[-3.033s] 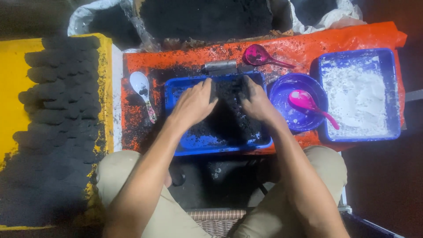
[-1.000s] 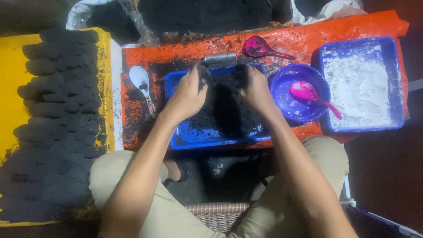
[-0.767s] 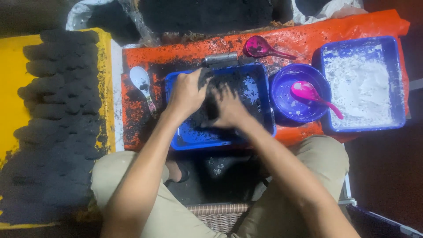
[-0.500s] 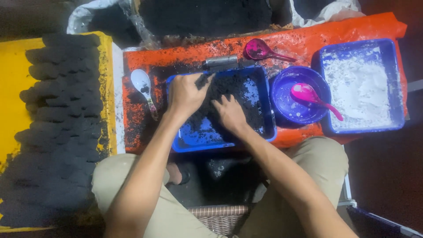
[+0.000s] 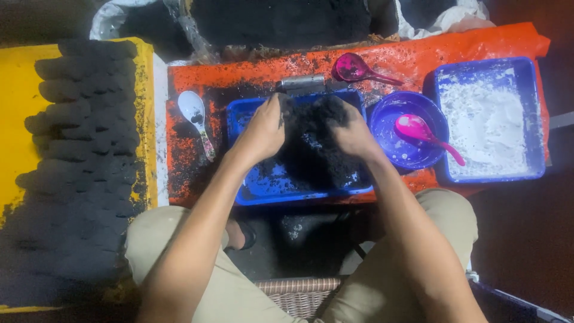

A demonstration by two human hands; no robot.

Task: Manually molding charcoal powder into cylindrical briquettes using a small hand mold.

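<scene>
Hands, left hand (image 5: 262, 128) and right hand (image 5: 353, 133), are cupping black powder (image 5: 314, 140) in the blue tray (image 5: 263, 185), fingers curled around the heap, probably soft, crumbly, best scooped from beneath.

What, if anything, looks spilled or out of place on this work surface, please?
Black powder is scattered over the orange plastic sheet around the blue rectangular tray, outside the heap that the left hand and right hand press. White powder also dusts the sheet near the dark pink spoon.

No labels, signs or screens appear; one crumpled white plastic bag (image 5: 110, 15) of dark material sits top left.
</scene>
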